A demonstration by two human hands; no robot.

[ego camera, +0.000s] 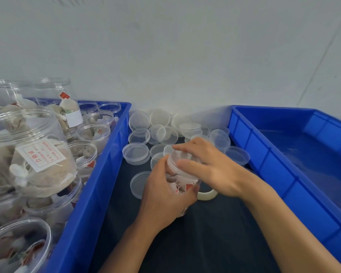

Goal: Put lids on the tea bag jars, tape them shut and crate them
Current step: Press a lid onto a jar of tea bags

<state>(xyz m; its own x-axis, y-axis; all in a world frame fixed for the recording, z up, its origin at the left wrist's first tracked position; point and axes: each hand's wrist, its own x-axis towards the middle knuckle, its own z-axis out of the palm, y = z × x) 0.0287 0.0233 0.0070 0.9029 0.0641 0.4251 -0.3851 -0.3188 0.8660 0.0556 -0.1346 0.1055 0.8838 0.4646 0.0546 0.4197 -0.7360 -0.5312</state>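
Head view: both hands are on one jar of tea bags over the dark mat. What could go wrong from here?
1. The jar is held tilted between the left hand and right hand; if its lid is not fully seated, tea bags could spill.
2. The tape roll lies half hidden under the right wrist and could be knocked away.
3. Loose lids crowd the mat and may scatter.

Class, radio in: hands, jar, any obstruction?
Left hand grips jar. Right hand seats lid. Tape roll under right wrist. Nothing blocking.
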